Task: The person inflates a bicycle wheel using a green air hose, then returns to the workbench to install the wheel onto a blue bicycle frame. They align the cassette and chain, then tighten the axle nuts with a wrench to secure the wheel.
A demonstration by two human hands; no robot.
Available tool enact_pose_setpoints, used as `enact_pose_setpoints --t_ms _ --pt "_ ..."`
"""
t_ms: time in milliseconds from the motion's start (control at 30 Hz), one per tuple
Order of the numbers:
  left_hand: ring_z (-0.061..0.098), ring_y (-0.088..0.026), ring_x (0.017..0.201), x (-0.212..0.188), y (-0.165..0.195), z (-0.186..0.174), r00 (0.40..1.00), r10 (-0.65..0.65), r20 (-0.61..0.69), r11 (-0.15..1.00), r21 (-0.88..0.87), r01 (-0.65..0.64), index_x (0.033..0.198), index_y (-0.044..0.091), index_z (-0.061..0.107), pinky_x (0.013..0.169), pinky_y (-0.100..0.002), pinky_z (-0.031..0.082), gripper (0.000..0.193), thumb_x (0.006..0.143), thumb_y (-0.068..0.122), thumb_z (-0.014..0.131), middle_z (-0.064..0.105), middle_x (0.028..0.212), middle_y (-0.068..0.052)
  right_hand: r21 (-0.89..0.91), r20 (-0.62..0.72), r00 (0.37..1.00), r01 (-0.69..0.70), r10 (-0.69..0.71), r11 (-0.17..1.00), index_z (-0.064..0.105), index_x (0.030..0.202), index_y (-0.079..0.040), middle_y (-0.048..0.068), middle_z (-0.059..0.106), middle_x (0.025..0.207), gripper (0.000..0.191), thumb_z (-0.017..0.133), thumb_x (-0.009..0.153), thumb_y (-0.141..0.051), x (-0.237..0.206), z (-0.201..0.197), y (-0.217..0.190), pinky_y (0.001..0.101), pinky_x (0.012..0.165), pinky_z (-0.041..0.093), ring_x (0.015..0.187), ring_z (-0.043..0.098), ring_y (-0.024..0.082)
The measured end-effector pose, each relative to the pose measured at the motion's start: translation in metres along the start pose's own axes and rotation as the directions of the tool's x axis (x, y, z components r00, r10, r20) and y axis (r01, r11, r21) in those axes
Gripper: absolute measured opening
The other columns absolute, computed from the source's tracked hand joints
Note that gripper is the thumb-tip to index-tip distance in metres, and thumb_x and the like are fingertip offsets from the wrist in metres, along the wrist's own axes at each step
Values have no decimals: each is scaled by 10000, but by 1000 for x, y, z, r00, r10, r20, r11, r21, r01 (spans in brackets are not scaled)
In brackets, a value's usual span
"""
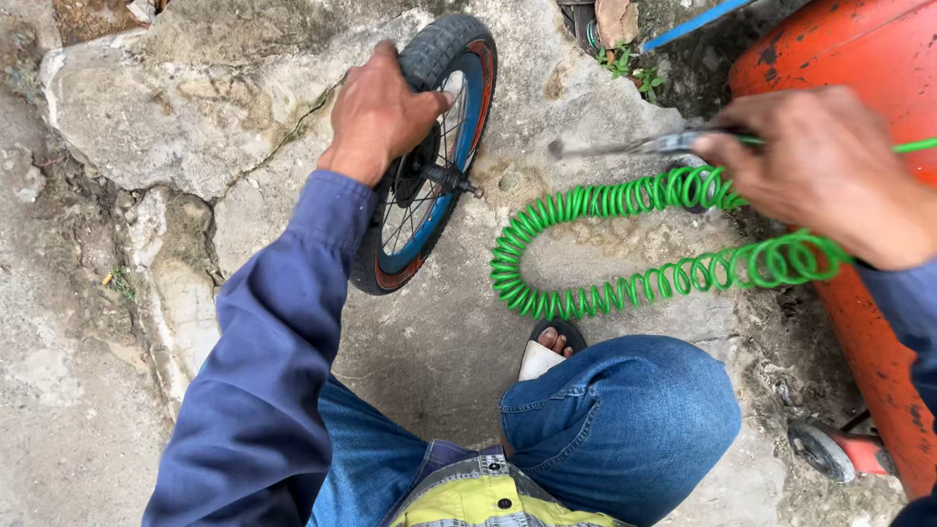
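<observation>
The left hand (376, 112) grips the tyre of the small wheel (429, 156), upright on the concrete at 11 o'clock. The right hand (830, 166) clasps an air nozzle (634, 146) at 2 o'clock. The hose (605, 293) coils between; it could snag and tip the wheel.

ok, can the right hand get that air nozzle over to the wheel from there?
Probably yes. The right hand holds the air nozzle with its tip aimed at the wheel, open concrete between them. The green coiled hose lies slack, and the left hand steadies the tyre.
</observation>
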State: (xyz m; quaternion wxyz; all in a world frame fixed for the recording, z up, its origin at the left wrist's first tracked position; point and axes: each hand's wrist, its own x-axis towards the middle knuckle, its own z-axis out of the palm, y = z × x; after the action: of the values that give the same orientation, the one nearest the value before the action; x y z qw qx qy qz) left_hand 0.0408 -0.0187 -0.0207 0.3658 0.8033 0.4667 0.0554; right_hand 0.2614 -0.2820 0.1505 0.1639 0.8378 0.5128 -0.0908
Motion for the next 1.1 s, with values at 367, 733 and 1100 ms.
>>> enact_pose_setpoints --t_ms 367,733,1100 --pt "637 -444 1131 2 4 14 998 2 -62 999 54 1 1333 -4 490 968 -505 509 789 789 451 835 653 1206 -262 93 88 933 342 -350 935 781 1085 -196 154 731 758 238 619 961 -318 46 100 -95 519 578 548 638 710 355" --pt "658 -432 1100 -12 31 35 996 19 -90 1000 13 -18 1341 -7 472 927 -527 523 794 763 404 831 685 1155 -242 55 -91 852 521 -516 852 708 808 -61 200 708 810 173 671 806 -230 56 153 -141 532 593 539 679 697 414" --pt "671 -448 1056 -6 12 45 982 92 -165 996 29 -88 1393 -8 471 872 -533 547 841 778 431 840 677 1145 -265 122 -136 834 550 -535 826 713 840 -50 180 719 880 199 683 864 -245 62 155 -158 539 592 533 695 689 427"
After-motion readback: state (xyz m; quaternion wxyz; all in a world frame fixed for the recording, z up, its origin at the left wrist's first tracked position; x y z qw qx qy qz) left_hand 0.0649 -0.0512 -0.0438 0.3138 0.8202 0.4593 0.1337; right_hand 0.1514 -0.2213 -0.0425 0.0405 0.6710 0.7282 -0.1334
